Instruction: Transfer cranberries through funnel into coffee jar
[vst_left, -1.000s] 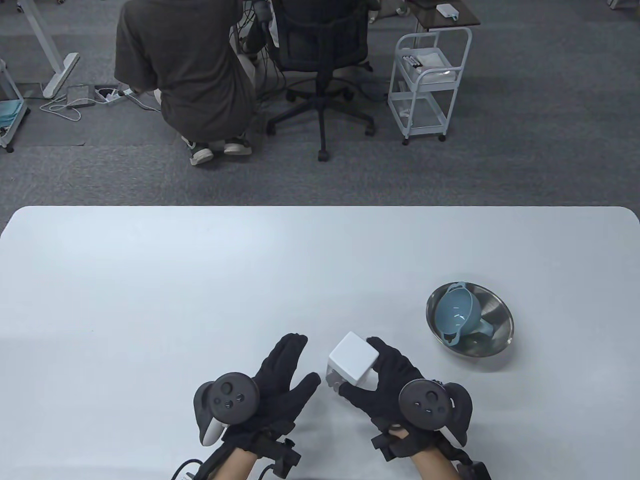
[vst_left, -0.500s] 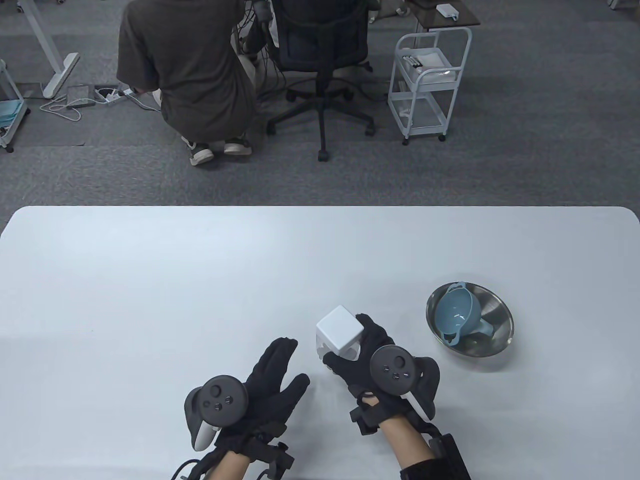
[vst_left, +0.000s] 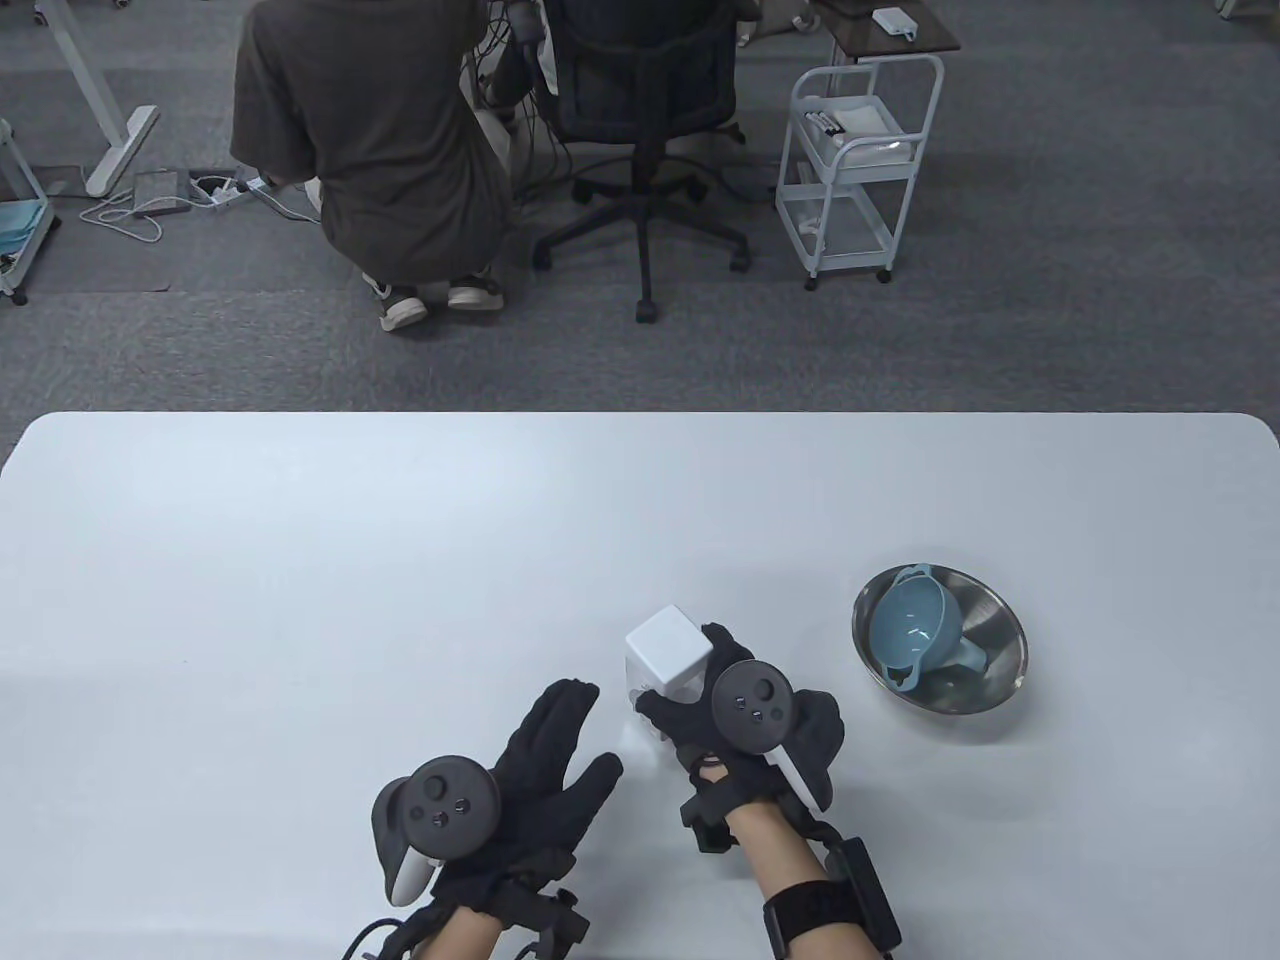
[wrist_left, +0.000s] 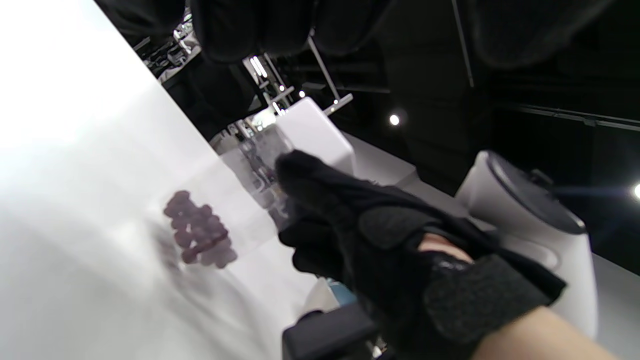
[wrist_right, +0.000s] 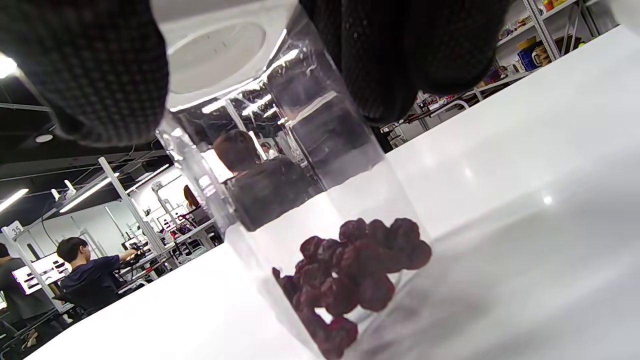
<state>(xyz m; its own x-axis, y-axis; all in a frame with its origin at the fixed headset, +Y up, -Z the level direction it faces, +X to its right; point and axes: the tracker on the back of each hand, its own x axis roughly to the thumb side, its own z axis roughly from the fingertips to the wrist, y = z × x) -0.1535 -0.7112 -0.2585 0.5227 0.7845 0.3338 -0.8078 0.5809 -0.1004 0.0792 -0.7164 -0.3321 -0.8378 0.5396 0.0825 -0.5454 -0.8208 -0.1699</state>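
A clear jar (vst_left: 650, 700) with a white square lid (vst_left: 668, 645) stands upright at the front middle of the table. My right hand (vst_left: 690, 690) grips it around the upper body, just under the lid. Dark red cranberries (wrist_right: 350, 280) lie in a heap at the jar's bottom, also seen in the left wrist view (wrist_left: 200, 235). The jar's base is at or just above the tabletop. My left hand (vst_left: 575, 745) is open and empty, left of the jar. A blue funnel (vst_left: 910, 625) lies in a steel bowl (vst_left: 990, 620) at the right.
The white table (vst_left: 300, 560) spreads out to the left and back. The steel bowl sits about a hand's width right of my right hand. Beyond the far edge are an office chair (vst_left: 640, 90), a crouching person (vst_left: 370, 150) and a white cart (vst_left: 860, 150).
My right hand has carried the jar to the left and away from me, and its wrist has come further onto the table. My left hand has drawn back slightly and stays open.
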